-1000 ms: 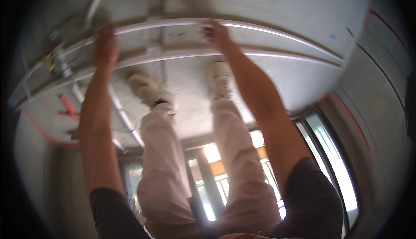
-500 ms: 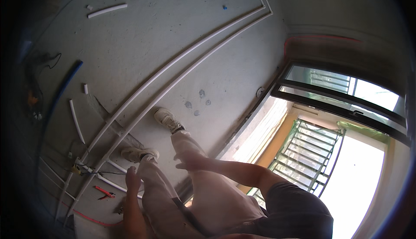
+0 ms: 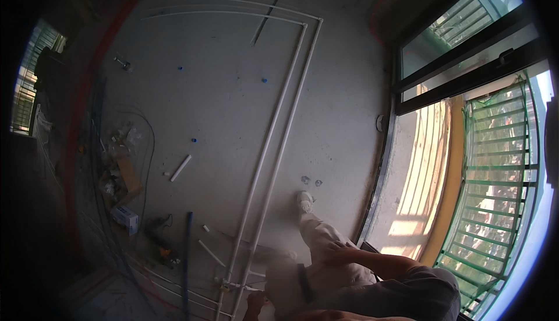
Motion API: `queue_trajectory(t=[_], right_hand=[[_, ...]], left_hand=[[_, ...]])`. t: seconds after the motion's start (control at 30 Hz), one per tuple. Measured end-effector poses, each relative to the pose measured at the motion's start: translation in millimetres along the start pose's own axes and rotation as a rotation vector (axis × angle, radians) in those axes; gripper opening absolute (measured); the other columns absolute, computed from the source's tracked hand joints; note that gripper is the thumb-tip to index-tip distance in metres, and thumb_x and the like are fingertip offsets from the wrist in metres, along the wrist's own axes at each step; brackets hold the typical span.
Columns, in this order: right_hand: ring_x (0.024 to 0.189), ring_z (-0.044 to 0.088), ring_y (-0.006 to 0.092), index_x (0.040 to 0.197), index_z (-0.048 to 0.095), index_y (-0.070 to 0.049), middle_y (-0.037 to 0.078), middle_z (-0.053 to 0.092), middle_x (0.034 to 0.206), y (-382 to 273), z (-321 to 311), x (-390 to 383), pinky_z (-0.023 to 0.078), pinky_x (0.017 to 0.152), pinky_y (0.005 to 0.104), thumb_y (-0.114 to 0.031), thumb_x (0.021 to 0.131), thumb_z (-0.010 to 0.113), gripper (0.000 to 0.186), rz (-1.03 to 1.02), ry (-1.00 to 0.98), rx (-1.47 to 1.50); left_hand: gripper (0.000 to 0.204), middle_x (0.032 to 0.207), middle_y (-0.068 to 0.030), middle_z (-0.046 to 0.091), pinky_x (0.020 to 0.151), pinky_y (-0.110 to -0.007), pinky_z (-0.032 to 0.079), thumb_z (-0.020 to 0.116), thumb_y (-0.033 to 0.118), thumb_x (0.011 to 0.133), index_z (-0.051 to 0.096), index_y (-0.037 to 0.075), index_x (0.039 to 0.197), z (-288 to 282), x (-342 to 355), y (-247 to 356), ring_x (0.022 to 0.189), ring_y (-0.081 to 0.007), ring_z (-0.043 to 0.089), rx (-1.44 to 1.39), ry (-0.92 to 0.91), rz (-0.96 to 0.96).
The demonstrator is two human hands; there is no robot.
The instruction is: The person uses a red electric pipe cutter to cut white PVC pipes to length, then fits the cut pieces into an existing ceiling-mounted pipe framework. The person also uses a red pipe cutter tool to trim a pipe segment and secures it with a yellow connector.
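My right hand (image 3: 339, 251) rests on the right thigh of my light trousers (image 3: 319, 236), its fingers spread and nothing in it. Low in the picture, my left hand (image 3: 255, 302) hangs beside my left leg, close to two parallel white pipes (image 3: 273, 126). Its fingers are too dark and small to make out. The pipes run along the floor and turn left at elbows near the far wall. By their near end a small yellow tool (image 3: 225, 288), perhaps a tape measure, lies near a pipe joint.
Short white pipe offcuts (image 3: 181, 168) and small blue caps (image 3: 264, 80) are scattered on the floor. A blue tube (image 3: 189, 251), a dark tool with an orange part (image 3: 165, 252) and an opened cardboard box (image 3: 128, 176) lie left. A dark-framed glass door (image 3: 460, 70) stands right.
My view has swung round and lifted, showing more floor and the left side. My right hand has come down onto my thigh. One foot is blurred by motion.
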State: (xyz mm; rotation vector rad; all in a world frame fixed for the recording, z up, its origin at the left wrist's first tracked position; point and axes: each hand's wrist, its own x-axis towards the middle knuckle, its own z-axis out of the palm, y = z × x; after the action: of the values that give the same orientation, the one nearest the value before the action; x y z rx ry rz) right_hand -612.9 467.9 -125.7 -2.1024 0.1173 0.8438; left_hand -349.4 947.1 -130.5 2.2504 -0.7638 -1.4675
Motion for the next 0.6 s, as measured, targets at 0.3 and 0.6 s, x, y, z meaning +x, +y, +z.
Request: queue_trajectory(t=[0.3, 0.6], right_hand=[[0.130, 0.062, 0.0377, 0.145, 0.060, -0.012, 0.017, 0.066, 0.140, 4, -198, -10, 0.049, 0.108, 0.0478, -0.053, 0.097, 0.063, 0.063, 0.733, 0.068, 0.422], [0.119, 0.067, 0.0401, 0.131, 0.068, -0.009, 0.021, 0.072, 0.125, 15, -391, 75, 0.053, 0.103, 0.0479, -0.038, 0.094, 0.065, 0.047, 0.998, 0.551, 0.530]], left_hand=[[0.009, 0.080, -0.0134, 0.067, 0.071, -0.050, 0.053, 0.069, 0.017, 0.086, 0.068, 0.009, 0.082, -179, 69, 112, 0.077, -0.0357, 0.068, 0.161, 0.234, 0.307], [0.021, 0.091, -0.0080, 0.076, 0.058, -0.038, 0.055, 0.071, 0.025, 0.093, 0.076, 0.007, 0.103, -385, 279, 119, 0.067, -0.0185, 0.070, 0.457, -0.403, 0.232]])
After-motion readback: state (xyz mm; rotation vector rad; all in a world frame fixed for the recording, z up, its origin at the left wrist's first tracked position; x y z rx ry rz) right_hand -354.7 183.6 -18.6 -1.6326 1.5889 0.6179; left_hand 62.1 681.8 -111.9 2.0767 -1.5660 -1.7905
